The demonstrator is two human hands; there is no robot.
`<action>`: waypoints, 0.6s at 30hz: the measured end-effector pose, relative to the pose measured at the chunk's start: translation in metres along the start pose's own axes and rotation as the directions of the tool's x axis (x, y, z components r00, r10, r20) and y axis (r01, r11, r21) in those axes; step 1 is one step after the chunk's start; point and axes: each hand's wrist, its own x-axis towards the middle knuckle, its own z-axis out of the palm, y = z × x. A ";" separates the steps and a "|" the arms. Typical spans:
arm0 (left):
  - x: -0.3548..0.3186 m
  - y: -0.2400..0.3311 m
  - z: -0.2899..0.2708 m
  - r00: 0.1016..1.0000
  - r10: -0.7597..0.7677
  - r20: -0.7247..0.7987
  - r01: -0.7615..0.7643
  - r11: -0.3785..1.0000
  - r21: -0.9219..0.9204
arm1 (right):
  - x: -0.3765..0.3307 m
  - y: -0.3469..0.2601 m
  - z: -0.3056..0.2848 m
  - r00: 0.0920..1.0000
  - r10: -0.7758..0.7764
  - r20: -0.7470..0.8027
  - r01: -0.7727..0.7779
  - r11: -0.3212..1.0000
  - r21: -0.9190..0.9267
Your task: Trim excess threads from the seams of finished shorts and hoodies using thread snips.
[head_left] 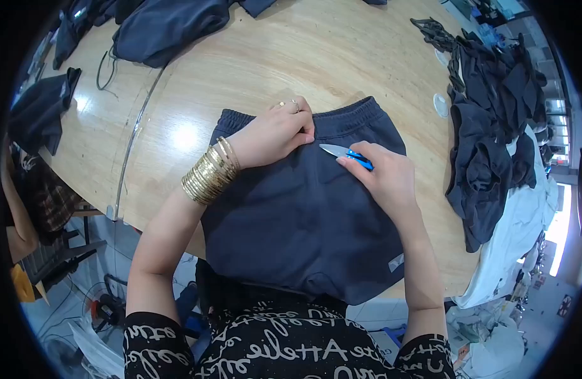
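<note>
A pair of dark navy shorts (272, 208) lies spread on the wooden table in front of me, its elastic waistband toward the far side. My left hand (281, 129), with gold bangles on the wrist, pinches the waistband near its middle, fingers closed on the fabric. Just to the right, my right hand (386, 170) holds small thread snips (359, 159) with blue handles. Their pointed metal blades lie over the cloth just below the waistband, aimed toward my left fingertips. Whether the blades touch a thread is too small to tell.
Dark garments (171, 31) lie at the far left, with another dark piece (41, 110) at the left edge. A heap of dark clothes (486, 145) and white cloth (512, 221) covers the right edge. A seam (136, 129) crosses the table (379, 57). Another person's arm (16, 208) shows at far left.
</note>
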 end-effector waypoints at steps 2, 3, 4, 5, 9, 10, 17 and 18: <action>0.000 -0.002 0.001 1.000 0.011 -0.007 -0.011 0.999 -0.053 | 0.002 -0.004 -0.002 0.994 0.067 0.084 -0.067 0.998 -0.008; 0.002 -0.003 0.001 1.000 0.013 -0.008 -0.013 0.999 -0.052 | 0.003 -0.003 -0.002 0.994 0.067 0.082 -0.067 0.998 -0.009; 0.004 -0.005 0.001 1.000 0.010 -0.012 -0.011 0.995 -0.097 | 0.004 -0.001 -0.002 0.997 0.046 0.062 -0.046 0.999 0.002; 0.005 -0.005 0.000 1.000 0.006 -0.017 -0.008 0.990 -0.142 | 0.005 0.000 -0.001 0.999 0.025 0.042 -0.025 1.000 0.012; 0.005 0.000 -0.007 0.999 -0.033 0.027 0.038 0.975 -0.219 | 0.005 0.005 0.002 0.998 -0.052 -0.028 0.052 0.999 -0.006; 0.003 0.002 -0.009 1.000 -0.004 0.029 0.009 0.983 -0.185 | 0.005 0.003 -0.001 1.000 -0.006 0.028 0.006 1.000 0.000; 0.002 0.003 -0.003 0.999 0.031 0.011 -0.031 1.000 -0.005 | 0.005 0.002 -0.001 0.995 0.031 0.100 -0.033 0.999 0.010; 0.003 0.002 -0.003 0.999 0.032 0.012 -0.032 0.999 -0.006 | 0.004 0.002 -0.001 0.994 0.033 0.100 -0.034 0.999 0.009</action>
